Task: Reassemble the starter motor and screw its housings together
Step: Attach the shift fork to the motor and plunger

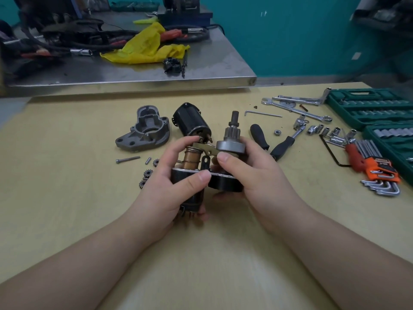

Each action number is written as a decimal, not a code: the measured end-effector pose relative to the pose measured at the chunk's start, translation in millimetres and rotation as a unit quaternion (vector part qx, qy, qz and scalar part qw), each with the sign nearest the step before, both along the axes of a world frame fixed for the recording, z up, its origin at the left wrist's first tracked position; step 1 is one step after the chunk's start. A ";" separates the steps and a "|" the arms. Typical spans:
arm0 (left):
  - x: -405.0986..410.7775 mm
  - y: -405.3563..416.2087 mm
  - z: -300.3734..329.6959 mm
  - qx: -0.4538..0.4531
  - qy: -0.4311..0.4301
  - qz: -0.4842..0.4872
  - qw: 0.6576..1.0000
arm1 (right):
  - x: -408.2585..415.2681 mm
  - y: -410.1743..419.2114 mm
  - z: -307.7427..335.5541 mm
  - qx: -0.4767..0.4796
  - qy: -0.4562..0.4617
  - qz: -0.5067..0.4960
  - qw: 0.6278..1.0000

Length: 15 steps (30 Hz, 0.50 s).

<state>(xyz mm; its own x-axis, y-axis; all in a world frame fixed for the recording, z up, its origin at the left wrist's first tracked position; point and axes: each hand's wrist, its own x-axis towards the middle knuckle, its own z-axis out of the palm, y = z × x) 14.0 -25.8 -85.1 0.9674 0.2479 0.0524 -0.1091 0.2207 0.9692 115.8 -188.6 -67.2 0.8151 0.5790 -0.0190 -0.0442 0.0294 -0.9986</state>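
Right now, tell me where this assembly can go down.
Free: the bare tabletop between the forearms, and the near-left corner below the long bolt. A small patch also lies between the grey housing and the metal bench edge. Crowded: right side, with the hex keys, sockets and wrenches.

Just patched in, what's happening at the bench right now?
A person is partway through rebuilding a starter motor. The left hand grips the black solenoid housing, while the right hand holds the pinion drive upright against it. The grey nose housing, black motor body, a bolt and small gears lie on the table, unfitted.
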 end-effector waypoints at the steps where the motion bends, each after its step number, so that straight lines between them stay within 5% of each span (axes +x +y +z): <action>1: -0.1 -0.1 0.4 0.000 0.003 0.002 1.000 | 0.2 0.1 0.0 0.001 -0.006 -0.003 1.000; 15: -3.0 5.3 -10.8 0.040 -0.008 0.014 0.999 | 0.7 -0.6 -2.0 0.027 -0.017 0.023 0.999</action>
<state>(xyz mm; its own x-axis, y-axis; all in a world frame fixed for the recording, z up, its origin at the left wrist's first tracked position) 11.0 -20.5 -95.9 0.9590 0.2695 0.0880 -0.1290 0.1384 0.9819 116.5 -189.1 -69.2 0.7872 0.6153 0.0408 -0.0120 0.0815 -0.9966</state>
